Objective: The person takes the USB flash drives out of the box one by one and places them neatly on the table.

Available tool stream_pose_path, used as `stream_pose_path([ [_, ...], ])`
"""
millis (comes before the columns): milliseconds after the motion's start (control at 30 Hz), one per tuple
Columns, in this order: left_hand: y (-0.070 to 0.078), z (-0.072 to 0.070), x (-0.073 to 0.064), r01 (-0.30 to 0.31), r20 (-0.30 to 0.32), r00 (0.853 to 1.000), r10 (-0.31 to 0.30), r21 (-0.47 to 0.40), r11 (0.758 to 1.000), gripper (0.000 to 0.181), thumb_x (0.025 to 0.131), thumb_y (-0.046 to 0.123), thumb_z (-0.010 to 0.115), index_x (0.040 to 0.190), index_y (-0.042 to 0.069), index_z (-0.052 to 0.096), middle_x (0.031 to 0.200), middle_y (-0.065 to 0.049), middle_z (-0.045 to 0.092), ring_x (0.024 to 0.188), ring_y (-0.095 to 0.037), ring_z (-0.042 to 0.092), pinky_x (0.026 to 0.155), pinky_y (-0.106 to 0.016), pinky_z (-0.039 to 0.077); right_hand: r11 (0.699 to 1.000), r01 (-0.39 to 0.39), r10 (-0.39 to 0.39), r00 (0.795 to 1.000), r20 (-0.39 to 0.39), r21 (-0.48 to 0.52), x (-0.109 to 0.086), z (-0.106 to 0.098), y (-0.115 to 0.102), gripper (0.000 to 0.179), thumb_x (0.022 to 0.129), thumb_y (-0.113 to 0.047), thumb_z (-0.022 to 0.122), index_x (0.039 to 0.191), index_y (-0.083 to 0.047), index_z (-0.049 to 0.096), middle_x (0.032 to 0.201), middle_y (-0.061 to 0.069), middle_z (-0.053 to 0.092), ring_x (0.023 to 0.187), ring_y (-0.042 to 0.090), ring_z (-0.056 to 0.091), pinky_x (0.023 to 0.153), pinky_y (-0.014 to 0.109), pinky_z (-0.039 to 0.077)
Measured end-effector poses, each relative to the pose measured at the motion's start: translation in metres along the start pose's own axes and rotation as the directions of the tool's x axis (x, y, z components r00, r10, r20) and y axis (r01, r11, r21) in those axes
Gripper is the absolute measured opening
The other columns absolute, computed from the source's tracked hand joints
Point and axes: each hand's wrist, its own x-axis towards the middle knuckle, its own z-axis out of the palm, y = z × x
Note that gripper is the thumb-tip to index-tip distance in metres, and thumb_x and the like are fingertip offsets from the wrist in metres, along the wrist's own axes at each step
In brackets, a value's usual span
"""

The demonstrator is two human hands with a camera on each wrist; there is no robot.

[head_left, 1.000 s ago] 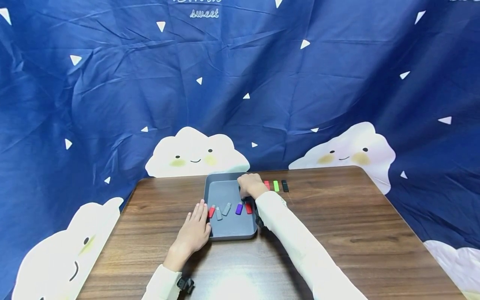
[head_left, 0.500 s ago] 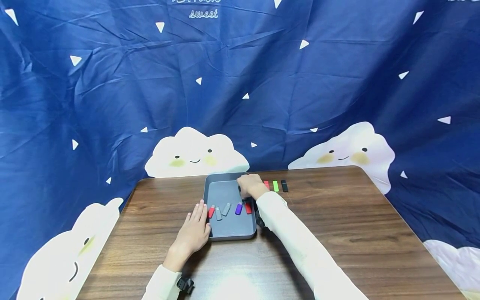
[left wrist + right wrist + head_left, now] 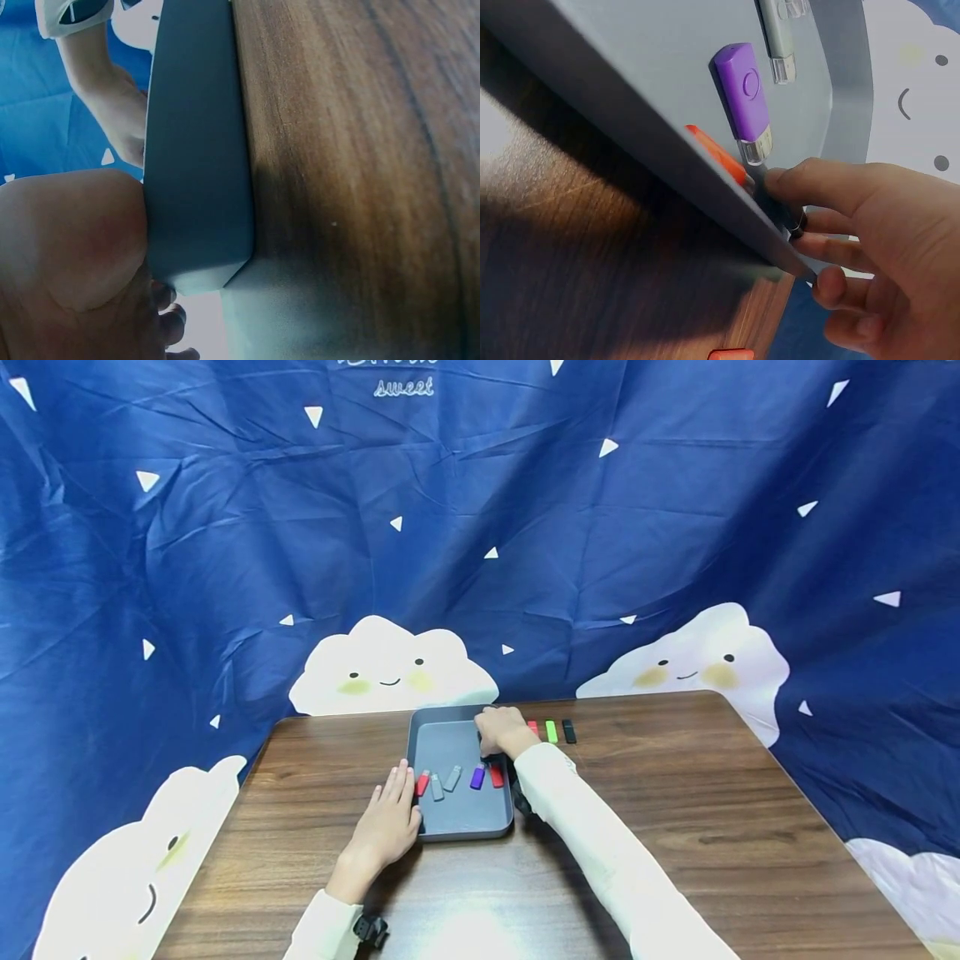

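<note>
A grey tray point(image 3: 457, 818) holds several USB sticks: a red USB stick point(image 3: 423, 782), two grey ones, a purple USB stick point(image 3: 477, 777) and another red USB stick point(image 3: 497, 776). My left hand point(image 3: 388, 818) lies with straight fingers along the tray's left rim; the left wrist view shows it against the outer wall point(image 3: 199, 150). At the tray's right side, my right hand point(image 3: 501, 731) reaches over the rim. Its thumb and fingers pinch a black USB stick point(image 3: 801, 223), mostly hidden by the fingers.
Right of the tray, on the wooden table point(image 3: 675, 793), a red USB stick point(image 3: 533, 728), a green USB stick point(image 3: 552, 732) and a black USB stick point(image 3: 569, 732) lie in a row. A blue curtain point(image 3: 525, 527) with clouds hangs behind the table.
</note>
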Motion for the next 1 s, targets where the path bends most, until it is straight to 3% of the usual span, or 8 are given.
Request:
stream_pose_path([
  [500,0.0,0.0023,0.0001,0.003,-0.007,1.0,-0.002,0.023,1.0,0.059,0.11,0.018,0.049,0.159,-0.013,0.037,0.172,-0.029,0.03,0.16,-0.046,0.03,0.128,-0.063,0.031,1.0,0.013,-0.013,1.0,-0.024,0.0,-0.0004,0.0,0.0028,0.027,0.089,-0.036,0.082,0.102,-0.016,0.069,0.116,0.005,0.067,0.1,0.025,0.067,0.091,0.044,0.06],
  [1000,-0.0026,0.0067,-0.0011,-0.018,-0.047,0.999,0.02,0.028,0.999,0.059,0.11,0.019,0.048,0.158,-0.014,0.038,0.17,-0.029,0.032,0.159,-0.047,0.032,0.129,-0.062,0.03,1.0,0.016,-0.015,1.0,-0.019,0.013,0.0014,0.0012,0.0062,0.033,0.091,-0.039,0.08,0.11,-0.015,0.07,0.12,0.006,0.068,0.105,0.026,0.067,0.094,0.046,0.059],
])
